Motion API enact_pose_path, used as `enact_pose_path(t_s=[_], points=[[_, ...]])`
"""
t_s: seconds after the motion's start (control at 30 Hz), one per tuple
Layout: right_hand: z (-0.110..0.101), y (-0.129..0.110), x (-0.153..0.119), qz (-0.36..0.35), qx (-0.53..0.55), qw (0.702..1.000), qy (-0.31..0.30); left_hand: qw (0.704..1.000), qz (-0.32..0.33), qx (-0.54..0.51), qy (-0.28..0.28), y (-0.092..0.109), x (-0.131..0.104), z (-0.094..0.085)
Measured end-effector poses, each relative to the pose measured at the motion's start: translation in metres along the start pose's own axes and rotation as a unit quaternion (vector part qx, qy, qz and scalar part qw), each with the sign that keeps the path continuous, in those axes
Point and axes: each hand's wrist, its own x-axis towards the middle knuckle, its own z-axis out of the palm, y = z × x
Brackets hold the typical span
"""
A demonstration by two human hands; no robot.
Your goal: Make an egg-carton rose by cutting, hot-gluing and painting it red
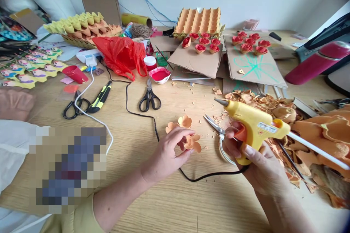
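Pinched in the fingers of my left hand (172, 151) is a small orange flower (193, 143) with rounded petals, cut from egg-carton-like material. Two similar petal pieces, one loose flower (185, 121) and another flower (171, 127), lie on the table just beyond that hand. My right hand (259, 164) grips a yellow hot glue gun (250, 120) by its handle, with fingers at the orange trigger. Its nozzle points left, above the held flower and apart from it. A white glue stick (318, 149) sticks out of its back. White-handled scissors (220, 131) lie partly behind the right hand.
Black scissors (149, 98), a bowl of red paint (159, 75) and a red plastic bag (120, 56) stand farther back. Red-painted flowers (200, 48) sit on cardboard sheets (251, 65). Orange carton scraps (287, 113) pile up at right. A black cord (201, 179) crosses the table.
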Motion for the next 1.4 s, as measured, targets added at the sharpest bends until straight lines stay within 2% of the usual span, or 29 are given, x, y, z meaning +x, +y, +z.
enact_pose_path(t_s=[0.1, 0.43, 0.53, 0.7, 0.77, 0.83, 0.93, 1.0, 1.23, 1.4], points=[[0.005, 0.001, -0.002, 0.015, 0.011, 1.000, 0.001, 0.998, -0.026, -0.048, 0.004, 0.005, -0.001, 0.002], [0.013, 0.023, -0.003, 0.057, -0.125, 0.991, -0.002, 0.975, -0.079, -0.205, -0.025, 0.006, -0.003, 0.009], [0.015, 0.025, -0.003, 0.061, -0.133, 0.989, -0.007, 0.958, -0.097, -0.270, -0.013, 0.005, -0.001, 0.009], [0.017, 0.024, -0.003, 0.032, -0.170, 0.985, -0.028, 0.915, -0.171, -0.365, -0.031, 0.005, 0.000, 0.007], [0.017, 0.025, -0.004, 0.023, -0.193, 0.981, -0.020, 0.914, -0.190, -0.357, -0.027, 0.005, 0.000, 0.007], [0.017, 0.028, -0.005, 0.027, -0.200, 0.979, -0.007, 0.932, -0.186, -0.309, -0.017, 0.004, 0.000, 0.007], [0.018, 0.030, -0.005, 0.042, -0.182, 0.982, -0.003, 0.966, -0.143, -0.215, -0.006, 0.004, -0.001, 0.008], [0.020, 0.030, -0.004, 0.048, -0.170, 0.984, -0.002, 0.976, -0.120, -0.181, -0.008, 0.004, -0.002, 0.010], [0.026, 0.028, -0.001, 0.040, -0.165, 0.986, -0.005, 0.958, -0.155, -0.243, -0.008, 0.003, -0.002, 0.013], [0.027, 0.028, -0.002, 0.029, -0.179, 0.983, -0.010, 0.963, -0.153, -0.221, -0.006, 0.003, 0.000, 0.010]])
